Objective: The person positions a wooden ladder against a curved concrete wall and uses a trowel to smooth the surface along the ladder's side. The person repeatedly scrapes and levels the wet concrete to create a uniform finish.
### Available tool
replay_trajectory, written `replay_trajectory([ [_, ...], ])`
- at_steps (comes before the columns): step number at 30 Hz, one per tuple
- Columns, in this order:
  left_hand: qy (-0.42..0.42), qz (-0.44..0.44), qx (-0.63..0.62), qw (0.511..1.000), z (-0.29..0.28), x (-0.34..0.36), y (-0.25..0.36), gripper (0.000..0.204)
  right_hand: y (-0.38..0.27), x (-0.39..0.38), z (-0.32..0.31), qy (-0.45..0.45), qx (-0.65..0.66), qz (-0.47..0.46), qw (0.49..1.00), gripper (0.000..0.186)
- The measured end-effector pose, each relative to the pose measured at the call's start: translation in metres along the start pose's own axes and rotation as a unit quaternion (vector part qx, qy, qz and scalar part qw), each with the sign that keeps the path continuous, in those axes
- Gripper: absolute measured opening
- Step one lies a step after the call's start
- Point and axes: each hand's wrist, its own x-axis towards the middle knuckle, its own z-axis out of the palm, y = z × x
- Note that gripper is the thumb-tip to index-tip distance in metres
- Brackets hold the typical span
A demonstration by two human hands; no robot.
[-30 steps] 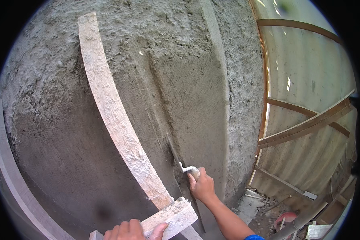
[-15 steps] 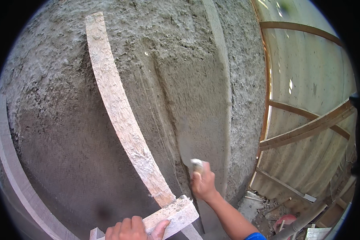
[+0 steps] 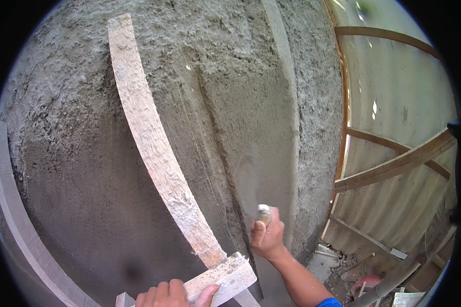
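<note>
- Right hand (image 3: 269, 236) has its fingers wrapped round the handle of a trowel (image 3: 264, 214), thumb pressed along it.
- Trowel's up at the plastered wall (image 3: 97, 204), right of the dark groove (image 3: 217, 143) and left of the pale strip (image 3: 292, 128) running up the wall. Blade is a blur — can't tell how much of it touches.
- Left hand (image 3: 164, 295) is down at the bottom edge, gripping a short wooden piece (image 3: 225, 279), thumb on its near face. The lower part of that hand is cut off.
- Short piece crosses the lower end of a long board (image 3: 156, 148), which slants up and to the left, all crusty with pale stuff.
- Wall is lumpy up top, way smoother lower down.
- Another board (image 3: 28, 245) follows the left rim — lens makes it look bent.
- Over right: corrugated sheeting (image 3: 374, 87), wooden beams (image 3: 394, 168), rubble (image 3: 351, 273) and something red (image 3: 363, 280) low down.
- Blue sleeve (image 3: 329, 303) on the right arm.
</note>
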Motion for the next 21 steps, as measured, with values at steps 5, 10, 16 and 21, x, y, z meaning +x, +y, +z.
replay_trajectory([
  [5,0.003,0.001,0.004,1.000,0.0007,0.0026,0.0015,0.054,0.0030,-0.0066,-0.0009,-0.100,-0.144,0.069,0.982,0.041],
  [10,-0.001,0.005,0.002,1.000,-0.0010,0.0020,0.0006,0.054,0.0044,-0.0074,0.0033,-0.036,-0.042,0.056,0.997,0.039],
  [16,0.014,0.000,-0.003,1.000,0.0003,0.0034,0.0016,0.053,0.0065,-0.0092,0.0012,-0.061,-0.059,0.063,0.994,0.038],
  [21,-0.004,0.002,0.009,1.000,0.0003,0.0019,0.0011,0.052,0.0105,-0.0093,-0.0042,-0.128,-0.127,0.130,0.975,0.039],
])
